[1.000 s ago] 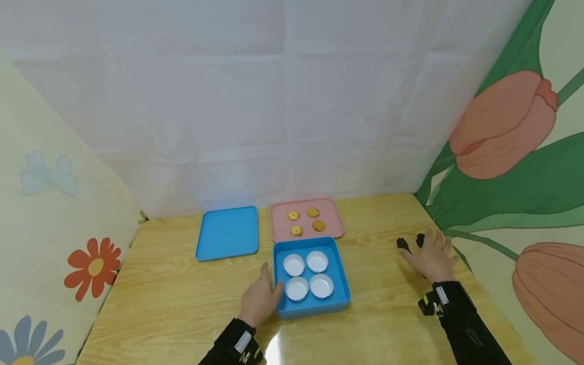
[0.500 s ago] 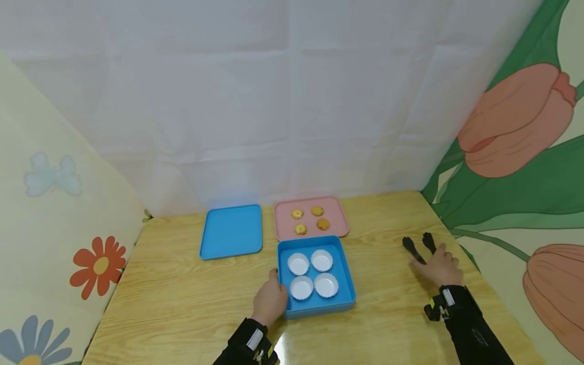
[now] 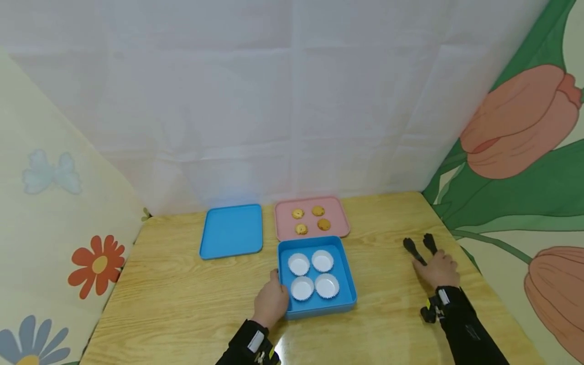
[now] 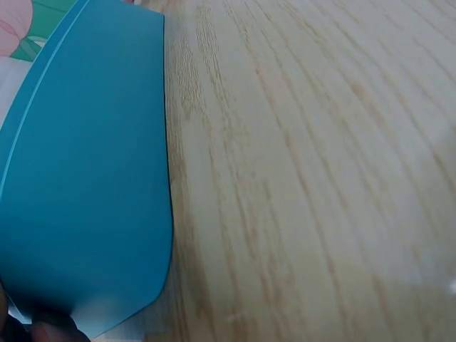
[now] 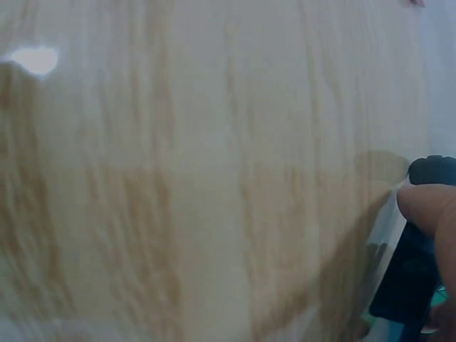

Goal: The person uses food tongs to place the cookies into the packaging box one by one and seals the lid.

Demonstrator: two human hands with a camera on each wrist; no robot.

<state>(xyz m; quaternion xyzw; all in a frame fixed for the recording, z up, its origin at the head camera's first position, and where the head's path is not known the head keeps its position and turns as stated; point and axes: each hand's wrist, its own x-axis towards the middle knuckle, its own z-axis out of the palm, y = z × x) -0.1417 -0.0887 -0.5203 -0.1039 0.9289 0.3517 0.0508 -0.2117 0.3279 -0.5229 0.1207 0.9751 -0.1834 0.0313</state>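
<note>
My left hand grips the left wall of a square blue box standing on the table. Inside the box sit several white fluted baking cups in two rows. The left wrist view shows the box's outer side, with fingertips at its lower corner. Over at the table's right side, my right hand holds a pair of black tongs by the handle end; the two tips point away, spread apart. In the right wrist view a thumb lies over the dark tongs.
Behind the box, a pink tray carries several small round cookies. A flat blue tray lies at its left. Bare wooden table surrounds them, with a white cloth backdrop behind and printed panels at both sides.
My left hand has closed on the box wall from an open pose beside it. My right fingers have drawn back from over the tongs' tips and taken hold of their handle end.
</note>
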